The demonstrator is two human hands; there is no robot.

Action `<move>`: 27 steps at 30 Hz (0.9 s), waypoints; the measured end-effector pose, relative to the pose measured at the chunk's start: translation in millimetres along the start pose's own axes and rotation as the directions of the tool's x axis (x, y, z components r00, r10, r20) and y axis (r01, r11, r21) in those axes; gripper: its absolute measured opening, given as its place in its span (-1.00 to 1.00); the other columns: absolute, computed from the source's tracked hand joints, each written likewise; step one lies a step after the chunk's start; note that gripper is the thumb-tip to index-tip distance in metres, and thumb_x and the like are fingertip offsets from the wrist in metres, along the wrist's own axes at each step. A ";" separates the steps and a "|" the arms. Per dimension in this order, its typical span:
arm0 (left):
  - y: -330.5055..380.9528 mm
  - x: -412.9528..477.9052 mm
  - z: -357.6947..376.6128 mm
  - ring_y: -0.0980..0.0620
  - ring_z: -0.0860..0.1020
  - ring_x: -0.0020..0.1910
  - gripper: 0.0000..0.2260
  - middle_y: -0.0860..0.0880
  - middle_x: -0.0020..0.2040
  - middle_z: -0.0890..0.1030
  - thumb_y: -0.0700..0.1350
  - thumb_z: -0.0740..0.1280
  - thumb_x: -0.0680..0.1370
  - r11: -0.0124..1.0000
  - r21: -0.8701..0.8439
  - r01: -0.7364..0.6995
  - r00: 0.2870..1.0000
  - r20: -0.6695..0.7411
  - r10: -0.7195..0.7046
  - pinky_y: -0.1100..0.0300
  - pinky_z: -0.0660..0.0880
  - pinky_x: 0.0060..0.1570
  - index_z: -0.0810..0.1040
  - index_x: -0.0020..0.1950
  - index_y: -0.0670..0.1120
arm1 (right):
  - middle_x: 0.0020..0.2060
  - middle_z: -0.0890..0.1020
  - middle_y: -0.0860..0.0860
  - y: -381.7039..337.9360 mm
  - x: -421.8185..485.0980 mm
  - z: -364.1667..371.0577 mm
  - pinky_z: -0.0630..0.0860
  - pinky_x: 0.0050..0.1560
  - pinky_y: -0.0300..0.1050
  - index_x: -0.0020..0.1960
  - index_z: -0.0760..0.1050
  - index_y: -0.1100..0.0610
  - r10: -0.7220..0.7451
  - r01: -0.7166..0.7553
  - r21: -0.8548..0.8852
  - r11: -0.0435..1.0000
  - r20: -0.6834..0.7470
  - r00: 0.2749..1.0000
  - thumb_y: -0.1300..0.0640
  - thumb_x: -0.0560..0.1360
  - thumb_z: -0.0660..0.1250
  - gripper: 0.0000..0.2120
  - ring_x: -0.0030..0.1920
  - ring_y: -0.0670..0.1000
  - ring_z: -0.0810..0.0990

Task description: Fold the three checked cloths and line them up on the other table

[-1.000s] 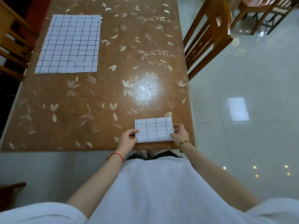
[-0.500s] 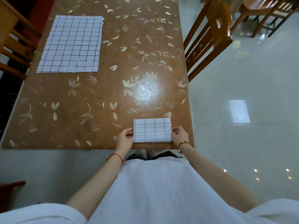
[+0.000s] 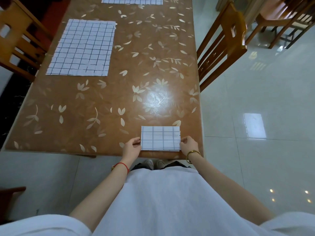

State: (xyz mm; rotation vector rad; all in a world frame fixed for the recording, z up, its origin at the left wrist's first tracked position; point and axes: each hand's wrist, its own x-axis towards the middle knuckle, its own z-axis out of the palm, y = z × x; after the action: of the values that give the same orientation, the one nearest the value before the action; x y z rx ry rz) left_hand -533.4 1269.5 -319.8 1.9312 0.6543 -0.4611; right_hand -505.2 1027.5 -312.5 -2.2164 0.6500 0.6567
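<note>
- Folded cloth (image 3: 160, 138) lies flat at the table's (image 3: 136, 79) 5 o'clock corner, by the near edge.
- Left hand (image 3: 132, 148) pinches its 9 o'clock edge, right hand (image 3: 189, 145) its 3 o'clock edge.
- Unfolded cloth (image 3: 81, 48) lies flat at 11 o'clock; third cloth (image 3: 132, 0) at 12 — cropped.

A home dining room, by the look of it: a long table (image 3: 119, 99) under a glossy brown cover printed with pale leaves; slatted wooden chairs (image 3: 226, 40) drawn up along both sides (the same honey-coloured wood on each); checked cloths (image 3: 81, 48) lying flat on top; a polished white tile floor (image 3: 255, 167) mirroring ceiling lights; more wooden seats (image 3: 276, 16) at the far right.
</note>
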 end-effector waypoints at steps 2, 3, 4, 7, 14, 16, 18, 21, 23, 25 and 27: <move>-0.3 -2.1 -0.5 0.05 0.52 0.09 -0.59 -0.06 0.27 0.57 -0.32 0.33 0.55 1.000 -0.022 0.015 1.000 -0.013 -0.015 0.10 0.54 0.17 0.46 0.40 -0.13 | -0.06 0.55 0.06 -1.5 0.3 -2.0 0.53 -0.14 -0.10 0.16 0.47 0.15 0.027 -0.026 0.019 0.999 -0.033 0.999 0.21 0.55 0.19 -0.79 -0.16 0.03 0.52; 0.2 -3.2 -1.2 0.03 0.51 0.12 -0.59 -0.06 0.27 0.56 -0.33 0.32 0.56 0.999 -0.035 0.024 0.999 -0.023 -0.025 0.07 0.54 0.20 0.46 0.40 -0.13 | -0.07 0.55 0.05 -2.7 0.5 -3.0 0.55 -0.14 -0.08 0.15 0.47 0.15 0.037 -0.035 0.035 0.999 -0.057 0.998 0.21 0.55 0.18 -0.80 -0.17 0.04 0.52; 1.1 -4.2 -2.2 0.01 0.52 0.16 -0.60 -0.06 0.27 0.56 -0.34 0.31 0.56 0.998 -0.058 0.033 0.999 -0.036 -0.036 0.03 0.53 0.22 0.47 0.39 -0.14 | -0.09 0.54 0.05 -4.3 0.6 -4.2 0.53 -0.15 -0.08 0.15 0.47 0.15 0.042 -0.038 0.051 0.998 -0.083 0.996 0.21 0.55 0.17 -0.79 -0.17 0.05 0.52; 5.5 -5.1 -6.9 -0.02 0.52 0.23 -0.63 -0.07 0.26 0.58 -0.35 0.28 0.57 0.991 -0.127 0.039 0.996 -0.074 -0.048 -0.02 0.52 0.25 0.50 0.36 -0.12 | -0.09 0.53 0.04 -9.8 0.1 -8.2 0.45 -0.16 -0.11 0.14 0.48 0.16 0.028 -0.009 0.130 0.991 -0.142 0.989 0.21 0.56 0.16 -0.79 -0.14 0.07 0.52; 18.8 -2.7 -23.4 0.01 0.56 0.14 -0.69 -0.01 0.11 0.60 -0.32 0.28 0.59 0.965 -0.263 0.008 0.994 -0.105 -0.036 0.27 0.54 -0.06 0.52 0.31 -0.12 | -0.21 0.64 0.06 -23.5 -3.0 -2.9 0.61 -0.11 -0.09 0.10 0.56 0.20 0.045 0.016 0.478 0.878 -0.115 0.992 0.20 0.56 0.20 -0.80 -0.26 0.00 0.59; 23.6 -1.8 -30.7 0.00 0.57 0.13 -0.70 0.00 0.05 0.62 -0.33 0.29 0.58 0.949 -0.317 0.011 0.995 -0.093 -0.042 0.19 0.56 0.04 0.53 0.29 -0.11 | -0.20 0.63 0.07 -29.3 -4.9 -2.2 0.62 -0.09 -0.09 0.10 0.56 0.20 0.040 0.023 0.541 0.841 -0.104 0.994 0.20 0.57 0.21 -0.81 -0.24 0.00 0.59; 27.2 -1.6 -39.5 -0.01 0.58 0.12 -0.72 0.02 0.02 0.62 -0.32 0.30 0.58 0.932 -0.361 0.018 0.995 -0.090 -0.054 0.14 0.57 0.10 0.54 0.26 -0.10 | -0.20 0.63 0.08 -38.7 -6.7 -0.9 0.61 -0.11 -0.10 0.10 0.55 0.24 0.014 0.038 0.592 0.805 -0.082 0.997 0.21 0.57 0.22 -0.81 -0.24 0.01 0.59; 29.0 -3.6 -54.6 -0.01 0.59 0.11 -0.73 0.05 0.00 0.63 -0.30 0.30 0.58 0.911 -0.412 0.011 0.992 -0.107 -0.061 0.15 0.57 0.08 0.55 0.26 -0.10 | -0.20 0.64 0.10 -56.2 -9.0 3.3 0.62 -0.10 -0.07 0.09 0.55 0.25 -0.041 0.062 0.625 0.778 -0.048 0.998 0.21 0.57 0.23 -0.81 -0.24 0.03 0.59; 31.1 -5.6 -62.8 -0.01 0.60 0.10 -0.73 0.04 0.01 0.63 -0.29 0.31 0.58 0.899 -0.439 0.002 0.991 -0.120 -0.061 0.16 0.57 0.06 0.55 0.26 -0.10 | -0.18 0.64 0.11 -68.3 -10.4 4.3 0.62 -0.10 -0.06 0.07 0.56 0.24 -0.077 0.085 0.636 0.767 -0.040 0.996 0.22 0.57 0.22 -0.82 -0.24 0.04 0.60; 34.0 -8.1 -71.5 0.03 0.61 0.06 -0.75 0.02 0.03 0.64 -0.29 0.31 0.58 0.886 -0.463 -0.016 0.988 -0.141 -0.056 0.22 0.57 -0.01 0.56 0.24 -0.09 | -0.20 0.63 0.10 -81.0 -12.7 4.4 0.62 -0.11 -0.07 0.05 0.57 0.23 -0.117 0.111 0.646 0.756 -0.034 0.993 0.23 0.58 0.22 -0.83 -0.23 0.04 0.60; 36.7 -9.2 -79.0 0.07 0.62 0.02 -0.76 0.01 0.03 0.64 -0.29 0.31 0.58 0.875 -0.483 -0.038 0.987 -0.155 -0.043 0.22 0.58 0.01 0.56 0.21 -0.08 | -0.22 0.62 0.08 -91.9 -15.8 3.1 0.61 -0.14 -0.09 0.06 0.57 0.24 -0.152 0.131 0.661 0.739 -0.026 0.988 0.24 0.58 0.20 -0.81 -0.22 0.03 0.59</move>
State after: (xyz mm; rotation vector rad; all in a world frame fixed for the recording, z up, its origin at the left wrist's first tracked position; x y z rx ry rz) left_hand -515.0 1325.9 -255.4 1.4934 0.7923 -0.1190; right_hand -460.9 1090.0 -259.2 -1.5584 0.5754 0.3027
